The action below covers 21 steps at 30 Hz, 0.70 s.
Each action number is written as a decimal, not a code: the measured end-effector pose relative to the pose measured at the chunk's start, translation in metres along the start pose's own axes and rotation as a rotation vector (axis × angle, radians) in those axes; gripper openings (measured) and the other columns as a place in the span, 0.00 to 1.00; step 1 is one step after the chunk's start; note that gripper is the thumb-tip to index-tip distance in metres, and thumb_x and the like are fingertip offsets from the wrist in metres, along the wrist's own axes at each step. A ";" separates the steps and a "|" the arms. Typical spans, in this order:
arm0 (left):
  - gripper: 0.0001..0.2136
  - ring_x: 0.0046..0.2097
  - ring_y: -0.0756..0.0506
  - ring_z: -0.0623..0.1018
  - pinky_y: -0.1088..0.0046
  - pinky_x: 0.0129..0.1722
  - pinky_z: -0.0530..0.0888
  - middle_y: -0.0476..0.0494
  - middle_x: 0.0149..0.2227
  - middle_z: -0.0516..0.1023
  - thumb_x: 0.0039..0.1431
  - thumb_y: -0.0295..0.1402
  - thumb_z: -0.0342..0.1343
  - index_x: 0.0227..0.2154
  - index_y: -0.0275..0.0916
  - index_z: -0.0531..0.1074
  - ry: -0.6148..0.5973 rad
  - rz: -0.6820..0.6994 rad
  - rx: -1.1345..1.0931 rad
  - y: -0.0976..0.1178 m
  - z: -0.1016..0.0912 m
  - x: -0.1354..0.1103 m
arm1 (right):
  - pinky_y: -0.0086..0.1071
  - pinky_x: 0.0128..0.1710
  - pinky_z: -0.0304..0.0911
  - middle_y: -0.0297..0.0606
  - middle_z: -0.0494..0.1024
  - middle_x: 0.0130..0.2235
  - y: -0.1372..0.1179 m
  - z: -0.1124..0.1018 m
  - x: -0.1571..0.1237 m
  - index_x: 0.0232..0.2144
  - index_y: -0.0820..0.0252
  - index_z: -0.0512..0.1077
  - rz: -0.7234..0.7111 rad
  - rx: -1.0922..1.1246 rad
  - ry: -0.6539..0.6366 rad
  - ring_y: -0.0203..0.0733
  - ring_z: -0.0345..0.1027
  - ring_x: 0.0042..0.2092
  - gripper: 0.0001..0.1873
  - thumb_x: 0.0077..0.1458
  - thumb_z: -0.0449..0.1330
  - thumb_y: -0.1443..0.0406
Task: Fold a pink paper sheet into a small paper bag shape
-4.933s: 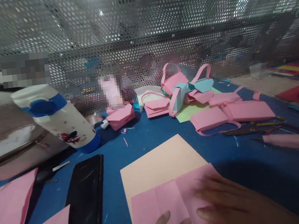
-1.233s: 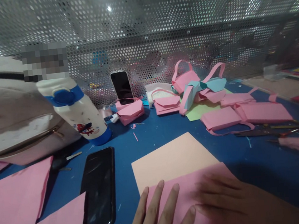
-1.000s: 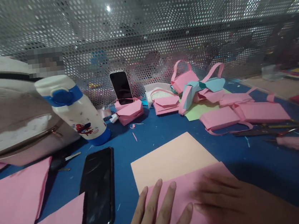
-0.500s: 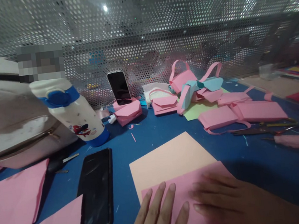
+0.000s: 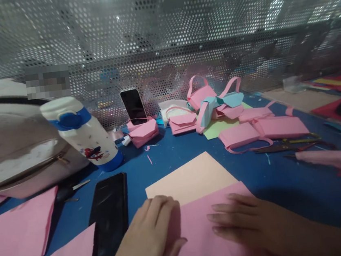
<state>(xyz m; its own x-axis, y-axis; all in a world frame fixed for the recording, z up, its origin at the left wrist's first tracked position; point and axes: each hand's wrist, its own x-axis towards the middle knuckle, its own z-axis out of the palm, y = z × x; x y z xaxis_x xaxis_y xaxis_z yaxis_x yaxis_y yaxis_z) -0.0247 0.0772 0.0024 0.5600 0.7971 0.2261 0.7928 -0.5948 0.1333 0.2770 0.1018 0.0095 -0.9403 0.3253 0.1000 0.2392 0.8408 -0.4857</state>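
Observation:
A pink paper sheet (image 5: 199, 219) lies over a peach paper sheet (image 5: 191, 179), whose far part shows beyond it. At the pink sheet's left edge, my left hand (image 5: 151, 229) has its fingers bent and its thumb lying apart over the paper. Shaded pink paper shows between thumb and fingers, and the fingertips are partly hidden. My right hand (image 5: 245, 222) rests flat on the right side of the pink sheet, fingers stretched out.
Left are a black phone (image 5: 109, 217), more pink paper (image 5: 16, 232), keys (image 5: 69, 191), a bottle (image 5: 81, 134) and a bag (image 5: 11, 138). Paper handbags (image 5: 182, 123) stand behind, by a propped phone (image 5: 134, 106). Right are scissors (image 5: 286, 146) and a pink glue gun (image 5: 324, 156).
My left hand has gone from lying flat with spread fingers to bent fingers at the pink sheet's left edge. My right hand stays on the sheet. The camera view has shifted slightly.

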 end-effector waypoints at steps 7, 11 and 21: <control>0.10 0.36 0.44 0.72 0.69 0.37 0.68 0.49 0.33 0.72 0.52 0.36 0.64 0.31 0.39 0.68 -0.276 -0.309 -0.375 -0.007 -0.025 0.018 | 0.44 0.67 0.41 0.40 0.56 0.66 -0.014 0.002 -0.010 0.66 0.53 0.53 0.094 0.115 0.061 0.47 0.49 0.67 0.32 0.62 0.54 0.57; 0.06 0.34 0.46 0.71 0.73 0.35 0.66 0.49 0.30 0.73 0.52 0.34 0.61 0.26 0.39 0.71 -0.220 -0.301 -0.613 -0.007 -0.032 0.019 | 0.49 0.67 0.38 0.41 0.54 0.67 -0.016 0.003 -0.013 0.67 0.53 0.51 0.111 0.116 0.021 0.49 0.46 0.68 0.34 0.62 0.55 0.56; 0.07 0.29 0.46 0.76 0.74 0.30 0.71 0.44 0.25 0.80 0.45 0.38 0.66 0.23 0.39 0.79 0.141 -0.452 -0.935 0.015 -0.053 0.036 | 0.42 0.60 0.57 0.44 0.66 0.62 -0.039 -0.008 -0.014 0.58 0.56 0.67 0.165 -0.072 0.276 0.45 0.58 0.62 0.21 0.63 0.54 0.62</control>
<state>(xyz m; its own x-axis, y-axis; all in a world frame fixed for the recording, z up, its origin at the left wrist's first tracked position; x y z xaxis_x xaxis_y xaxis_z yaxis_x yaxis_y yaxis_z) -0.0058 0.0912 0.0636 0.1771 0.9816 0.0719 0.3855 -0.1364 0.9126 0.2826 0.0683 0.0344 -0.7888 0.5562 0.2618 0.4082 0.7923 -0.4534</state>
